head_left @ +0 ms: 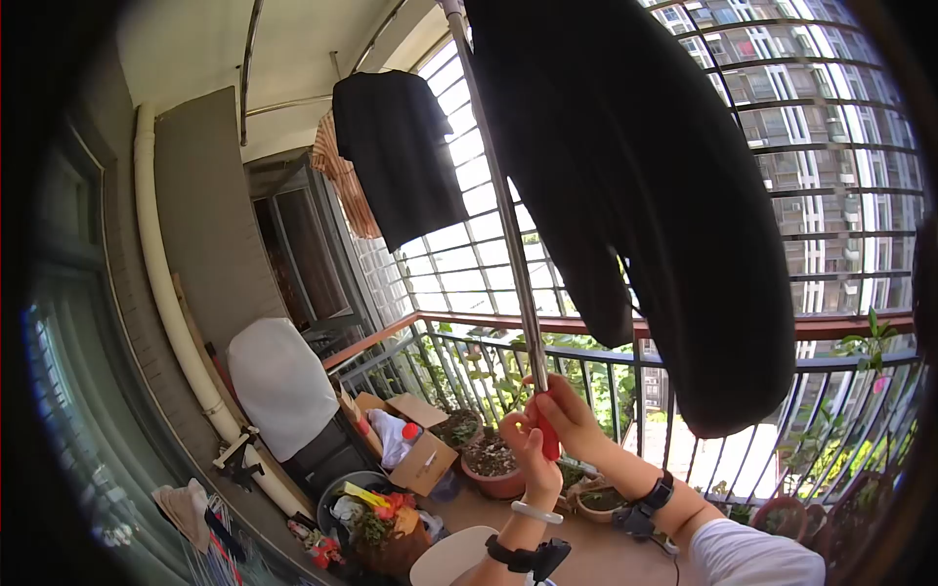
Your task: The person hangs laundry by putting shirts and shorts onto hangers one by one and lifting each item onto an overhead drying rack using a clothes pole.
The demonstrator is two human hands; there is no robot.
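Observation:
A long metal clothes pole (510, 225) with a red handle (550, 441) slants up from my hands past the top of the view. My left hand (535, 459) is closed on the handle's lower part. Just above it, my right hand (572, 415) wraps the pole near the top of the handle. Large black trousers (664, 195) hang beside the pole, close to me; their upper end and the pole's tip are partly out of view, so I cannot tell how they join. Farther back hang a black T-shirt (396, 156) and a striped orange garment (344, 181).
A railing (596, 381) and window bars run along the balcony. Potted plants (491, 467), an open cardboard box (425, 464) and a full bin (371, 513) stand low ahead. A white-covered object (280, 386) leans near the wall pipe (171, 293). Metal rails (288, 107) hang overhead.

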